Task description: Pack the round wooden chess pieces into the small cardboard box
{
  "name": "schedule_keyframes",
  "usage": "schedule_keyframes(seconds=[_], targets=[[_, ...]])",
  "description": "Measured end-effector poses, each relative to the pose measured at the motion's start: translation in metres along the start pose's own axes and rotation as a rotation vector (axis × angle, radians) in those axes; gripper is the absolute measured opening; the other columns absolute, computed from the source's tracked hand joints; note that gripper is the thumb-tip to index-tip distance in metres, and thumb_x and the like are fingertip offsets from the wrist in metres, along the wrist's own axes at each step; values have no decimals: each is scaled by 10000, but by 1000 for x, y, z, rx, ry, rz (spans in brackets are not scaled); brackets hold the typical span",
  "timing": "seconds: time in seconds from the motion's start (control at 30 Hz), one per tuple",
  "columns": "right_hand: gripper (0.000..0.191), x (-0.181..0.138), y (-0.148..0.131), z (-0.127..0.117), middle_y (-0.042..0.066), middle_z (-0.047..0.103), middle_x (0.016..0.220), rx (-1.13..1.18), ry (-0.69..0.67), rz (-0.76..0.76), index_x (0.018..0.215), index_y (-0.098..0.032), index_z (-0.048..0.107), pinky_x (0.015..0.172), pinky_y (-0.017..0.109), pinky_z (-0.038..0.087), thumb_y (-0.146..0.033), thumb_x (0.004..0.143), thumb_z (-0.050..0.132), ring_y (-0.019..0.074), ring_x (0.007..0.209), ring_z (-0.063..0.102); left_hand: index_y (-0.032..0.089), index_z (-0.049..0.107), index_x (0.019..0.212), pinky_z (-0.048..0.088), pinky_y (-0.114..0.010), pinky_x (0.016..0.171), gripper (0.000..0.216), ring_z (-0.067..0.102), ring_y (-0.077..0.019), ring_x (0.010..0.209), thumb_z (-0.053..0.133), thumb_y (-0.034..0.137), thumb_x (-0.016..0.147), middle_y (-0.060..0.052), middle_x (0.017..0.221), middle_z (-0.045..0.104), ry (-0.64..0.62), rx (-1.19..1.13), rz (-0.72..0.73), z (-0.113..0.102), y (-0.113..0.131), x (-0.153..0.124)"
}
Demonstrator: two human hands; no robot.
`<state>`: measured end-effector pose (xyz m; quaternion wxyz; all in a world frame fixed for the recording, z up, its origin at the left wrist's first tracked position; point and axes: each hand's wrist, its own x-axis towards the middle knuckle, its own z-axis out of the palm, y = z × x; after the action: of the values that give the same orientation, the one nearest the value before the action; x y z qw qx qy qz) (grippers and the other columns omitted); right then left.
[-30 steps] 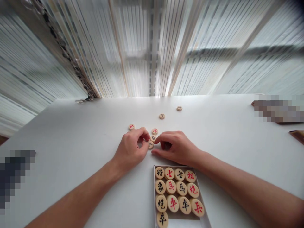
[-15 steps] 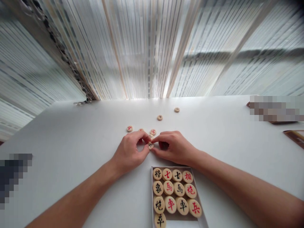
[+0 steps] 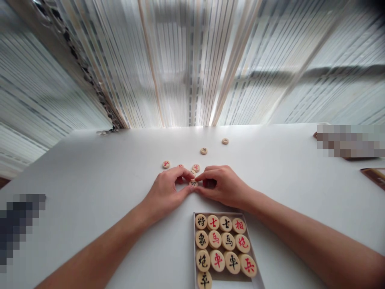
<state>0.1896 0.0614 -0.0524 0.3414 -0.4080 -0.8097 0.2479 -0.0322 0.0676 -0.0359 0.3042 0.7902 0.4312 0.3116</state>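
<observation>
Thumb and fingertips of my left hand [image 3: 168, 186] and of my right hand [image 3: 221, 184] meet at one round wooden Chinese chess piece [image 3: 193, 183] with a black character, pinching it from both sides. Right behind it, another piece [image 3: 193, 173] with a black character is partly covered by my fingers. Beyond the hands lie a red-lettered piece [image 3: 196, 167] and a second red one [image 3: 180, 165], mostly hidden by my left hand. Nearer me sits a shallow box [image 3: 194, 237], where rows of black and red pieces lie face up.
To the left rests a red-lettered piece [image 3: 166, 164]. Farther back are two black-lettered pieces, one in the middle [image 3: 203, 151] and one farther right [image 3: 225, 141]. The white table [image 3: 105, 168] ends at striped curtains [image 3: 177, 80]. Blurred-out items lie at both sides, and a brown-edged object [image 3: 374, 176] at right.
Both hands stay on the same chess piece, with only slight finger movement. The whole view has shifted a little; the other pieces and the box keep their places.
</observation>
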Motion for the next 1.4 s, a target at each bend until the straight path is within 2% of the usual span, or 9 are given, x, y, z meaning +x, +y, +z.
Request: schedule_keyframes(seconds=[0.13,0.27,0.37,0.47,0.63,0.7,0.97,1.27,1.4], targets=[[154,1,1,0,16,735,782,39,-7,15,1032,-176,844,646,250,486,-201,886,800,129,652,632,226,793,1001,596,-316,883,154,767,-200,927,855,219,861,-14,1008,833,-32,-59,-45,-2,1,1],[119,1,-4,0,23,750,830,123,6,47,982,-170,811,624,246,475,-162,884,745,123,660,608,226,840,1010,586,-324,875,153,781,-215,910,849,221,857,-21,990,854,-52,-129,-87,-3,1,0],[93,2,-7,-2,14,745,775,203,-6,88,955,-171,802,616,255,471,-206,915,727,121,635,595,228,870,982,585,-342,846,129,785,-235,879,840,284,871,-33,936,864,-42,-185,-136,-3,1,0],[145,4,-5,-3,26,762,784,352,18,174,947,-167,801,624,268,489,-301,893,808,135,662,626,211,880,963,583,-372,837,189,787,-259,862,843,370,868,-56,904,866,-9,-232,-180,-3,2,1],[373,6,-3,-1,51,787,827,774,48,356,943,-158,775,641,294,581,-381,727,981,185,725,735,211,887,924,447,-516,1142,187,792,-268,886,830,382,873,-58,894,872,22,-226,-173,-5,2,5],[402,6,-4,-2,51,794,830,841,47,393,943,-155,782,669,309,616,-383,699,1006,189,717,759,214,888,919,409,-537,1180,177,791,-265,874,823,371,873,-58,900,874,19,-239,-169,-6,2,5],[408,7,-10,-8,56,826,793,875,46,475,910,-159,865,722,288,647,-348,606,1061,179,713,774,195,881,915,595,-404,888,214,798,-281,916,821,397,872,-107,972,873,-6,-324,-194,-6,3,6],[376,7,-15,-9,51,816,781,862,68,453,867,-178,886,723,268,615,-366,597,1066,162,729,739,178,859,945,632,-372,884,214,814,-257,886,863,375,862,-101,963,863,10,-399,-141,-4,0,4],[374,8,-17,-9,56,825,815,852,80,437,851,-182,883,737,268,611,-361,581,1071,167,760,739,175,854,923,627,-302,794,196,818,-236,888,885,356,855,-79,925,861,12,-433,-133,-4,5,4]])
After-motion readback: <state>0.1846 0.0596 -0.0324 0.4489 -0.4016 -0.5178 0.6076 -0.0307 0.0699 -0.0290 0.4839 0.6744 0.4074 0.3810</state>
